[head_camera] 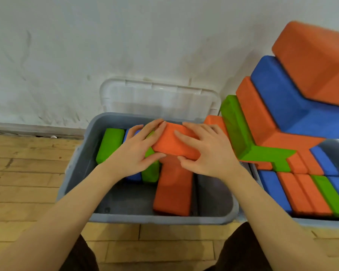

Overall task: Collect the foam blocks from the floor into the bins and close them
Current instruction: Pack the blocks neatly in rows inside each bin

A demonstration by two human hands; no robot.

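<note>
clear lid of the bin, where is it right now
In the head view the clear lid stands open against the white wall, just behind the grey bin at centre.

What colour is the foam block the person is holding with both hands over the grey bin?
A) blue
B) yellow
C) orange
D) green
C: the left hand and right hand both grip an orange block above the grey bin; the green and blue blocks lie untouched inside it.
</note>
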